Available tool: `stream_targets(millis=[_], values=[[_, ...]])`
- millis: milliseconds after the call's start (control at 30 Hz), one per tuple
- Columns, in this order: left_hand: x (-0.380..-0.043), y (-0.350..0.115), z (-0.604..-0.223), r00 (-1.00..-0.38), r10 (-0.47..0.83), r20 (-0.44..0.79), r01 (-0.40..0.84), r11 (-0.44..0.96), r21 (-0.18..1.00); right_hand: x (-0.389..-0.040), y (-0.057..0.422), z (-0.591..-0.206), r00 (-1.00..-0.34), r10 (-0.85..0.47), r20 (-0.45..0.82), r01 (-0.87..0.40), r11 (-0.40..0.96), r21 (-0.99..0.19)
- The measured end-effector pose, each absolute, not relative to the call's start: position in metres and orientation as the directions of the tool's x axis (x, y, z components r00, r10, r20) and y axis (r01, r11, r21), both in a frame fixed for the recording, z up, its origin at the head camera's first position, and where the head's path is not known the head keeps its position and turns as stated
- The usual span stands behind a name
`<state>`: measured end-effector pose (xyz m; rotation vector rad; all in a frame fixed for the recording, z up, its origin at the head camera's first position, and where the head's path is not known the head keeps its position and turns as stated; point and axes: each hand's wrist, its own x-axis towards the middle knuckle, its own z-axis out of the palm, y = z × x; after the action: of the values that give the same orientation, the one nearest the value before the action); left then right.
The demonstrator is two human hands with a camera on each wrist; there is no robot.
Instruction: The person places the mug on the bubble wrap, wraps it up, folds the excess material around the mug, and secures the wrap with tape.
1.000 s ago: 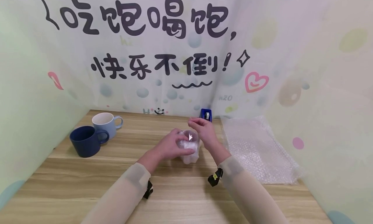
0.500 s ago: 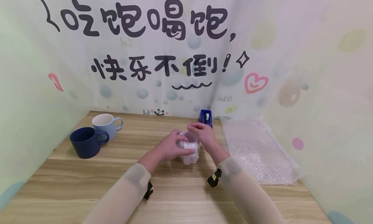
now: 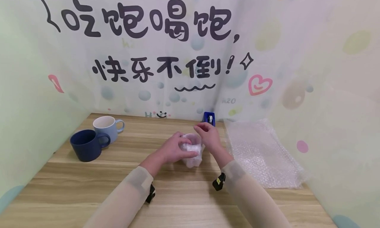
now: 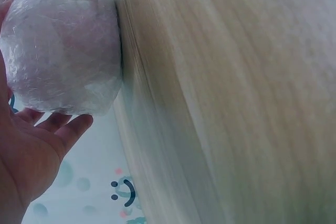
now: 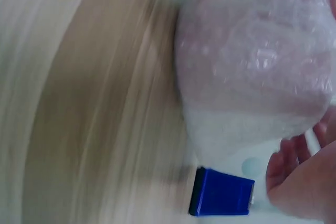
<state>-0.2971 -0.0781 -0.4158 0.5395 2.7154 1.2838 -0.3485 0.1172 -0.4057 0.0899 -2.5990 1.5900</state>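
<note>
A pinkish cup wrapped in bubble wrap (image 3: 194, 152) stands on the wooden table in front of me, its round opening facing up. My left hand (image 3: 174, 149) grips it from the left, thumb across the near side and fingers at the rim. In the left wrist view the wrapped cup (image 4: 63, 51) sits against the tabletop, fingers bent along its far side. Thumb and forefinger of my right hand (image 3: 209, 135) come together just above the right of the rim; whether anything thin is between them is too small to tell. The right wrist view shows the right hand's curled fingers (image 5: 291, 156) beside the wrap.
A blue tape dispenser (image 3: 209, 118) stands against the back wall, behind the right hand. Flat sheets of bubble wrap (image 3: 264, 155) lie at the right. At the left are a navy mug (image 3: 87, 147) and a light blue mug (image 3: 108, 128). Printed cloth (image 3: 142, 96) hangs behind the table (image 3: 118, 175).
The right hand's fingertips dipped to the cup's rim, then rose slightly and shifted right. The left hand keeps its grip, and the wrapped cup stays in place.
</note>
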Motion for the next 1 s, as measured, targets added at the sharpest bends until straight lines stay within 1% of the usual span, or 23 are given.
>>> stream_targets(millis=[33, 100, 200, 267, 600, 733, 1000], values=[[-0.2971, -0.0780, -0.4154, -0.933, 0.353, 0.069, 0.277, 0.583, 0.763, -0.3485, 0.1181, -0.4054, -0.991, -0.032, 0.132, -0.131, 0.490, -0.862], [-0.2968, -0.0778, -0.4143, -0.934, 0.351, 0.068, 0.276, 0.584, 0.763, -0.3481, 0.1201, -0.4046, -0.986, -0.096, 0.136, -0.166, 0.561, -0.811], [-0.2962, -0.0775, -0.4126, -0.936, 0.347, 0.062, 0.269, 0.589, 0.762, -0.3473, 0.1218, -0.4026, -0.982, -0.165, 0.093, -0.178, 0.639, -0.748], [-0.2964, -0.0771, -0.4123, -0.936, 0.346, 0.059, 0.266, 0.590, 0.762, -0.3466, 0.1223, -0.4011, -0.982, -0.181, 0.060, -0.168, 0.670, -0.723], [-0.2980, -0.0758, -0.4136, -0.935, 0.350, 0.054, 0.268, 0.599, 0.755, -0.3479, 0.1229, -0.3972, -0.973, -0.229, 0.021, -0.186, 0.731, -0.656], [-0.2984, -0.0759, -0.4146, -0.934, 0.353, 0.060, 0.273, 0.594, 0.757, -0.3490, 0.1229, -0.3980, -0.972, -0.230, 0.040, -0.203, 0.747, -0.633], [-0.2983, -0.0748, -0.4135, -0.936, 0.346, 0.064, 0.275, 0.604, 0.749, -0.3521, 0.1233, -0.4044, -0.973, -0.221, 0.060, -0.206, 0.735, -0.646]])
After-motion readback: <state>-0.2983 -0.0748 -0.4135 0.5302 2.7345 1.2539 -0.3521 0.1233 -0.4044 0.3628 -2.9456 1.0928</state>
